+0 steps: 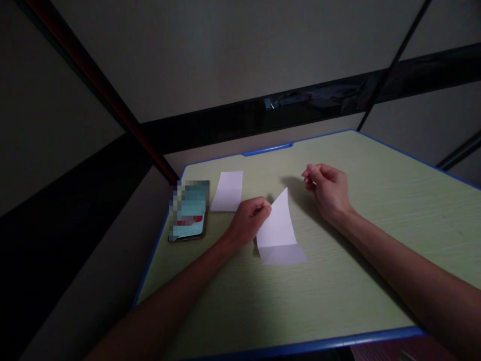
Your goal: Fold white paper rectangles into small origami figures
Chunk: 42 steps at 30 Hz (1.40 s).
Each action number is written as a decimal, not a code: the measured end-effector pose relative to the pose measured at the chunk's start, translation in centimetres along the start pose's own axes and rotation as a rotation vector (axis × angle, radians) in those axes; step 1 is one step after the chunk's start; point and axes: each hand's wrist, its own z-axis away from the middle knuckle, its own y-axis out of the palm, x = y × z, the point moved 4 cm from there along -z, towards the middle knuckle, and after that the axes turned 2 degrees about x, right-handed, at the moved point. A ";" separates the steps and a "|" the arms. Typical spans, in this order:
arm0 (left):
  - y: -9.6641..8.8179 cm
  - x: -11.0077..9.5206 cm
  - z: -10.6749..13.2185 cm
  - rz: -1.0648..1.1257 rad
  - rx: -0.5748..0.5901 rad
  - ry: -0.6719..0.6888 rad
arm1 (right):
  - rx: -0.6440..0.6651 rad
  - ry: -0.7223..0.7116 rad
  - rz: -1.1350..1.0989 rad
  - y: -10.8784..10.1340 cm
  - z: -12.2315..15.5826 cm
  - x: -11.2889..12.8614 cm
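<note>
A white sheet of paper with a crease across its lower part is in the middle of the table. My left hand is closed on its upper left edge, thumb against fingers. The paper's top corner sticks up beside the fingertips, while its lower flap bends toward the near side. My right hand is held to the right of the paper, apart from it, over its own shadow. Its fingers are curled in with the thumb against them, and nothing shows between them.
A stack of white paper lies left of my left hand. Farther left, a phone with a lit, partly blurred screen lies near the blue-edged table's left side. Behind the table stands a panelled surface with a dark glossy strip.
</note>
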 end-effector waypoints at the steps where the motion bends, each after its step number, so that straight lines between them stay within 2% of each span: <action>1: 0.0 0.0 0.0 0.000 -0.003 0.001 | 0.018 0.005 -0.003 -0.1 -0.1 0.0; 4: -0.1 -0.1 0.0 0.007 -0.023 0.002 | 0.147 0.062 0.013 0.9 0.6 0.1; 7: -0.1 -0.2 0.0 0.018 -0.034 0.003 | 0.380 0.149 0.053 2.9 1.9 0.1; 9: 0.0 -0.3 0.0 0.019 -0.028 0.005 | 0.452 0.173 0.067 3.6 2.5 0.0; 11: 0.0 -0.3 -0.1 0.019 -0.023 0.015 | 0.427 0.176 0.048 3.6 2.4 0.0; 18: 0.1 0.2 -0.1 0.095 0.004 -0.048 | 0.168 0.174 -0.061 1.8 1.3 -0.3; 22: 0.2 0.5 -0.2 0.113 -0.003 -0.074 | 0.098 0.151 -0.071 1.4 1.1 -0.4; 26: -0.2 0.5 -0.2 0.108 -0.085 -0.046 | 0.123 0.165 -0.072 1.5 1.0 -0.5; 29: -1.2 0.5 -0.2 0.062 -0.227 -0.022 | 0.224 0.179 -0.037 1.7 1.0 -0.4; 31: -1.7 0.6 -0.3 0.040 -0.271 -0.039 | 0.323 0.201 0.017 1.8 1.0 -0.3; 33: -2.0 0.8 -0.5 0.015 -0.231 -0.058 | 0.432 0.230 0.091 1.9 1.1 -0.1; 36: -2.0 0.9 -0.8 -0.012 -0.095 -0.074 | 0.537 0.233 0.201 1.8 1.1 0.2; 39: -1.8 0.9 -0.8 0.016 0.009 -0.102 | 0.577 0.222 0.228 1.8 1.0 0.2; 42: -1.4 0.8 -0.8 0.062 0.110 -0.150 | 0.554 0.243 0.173 1.7 0.9 0.0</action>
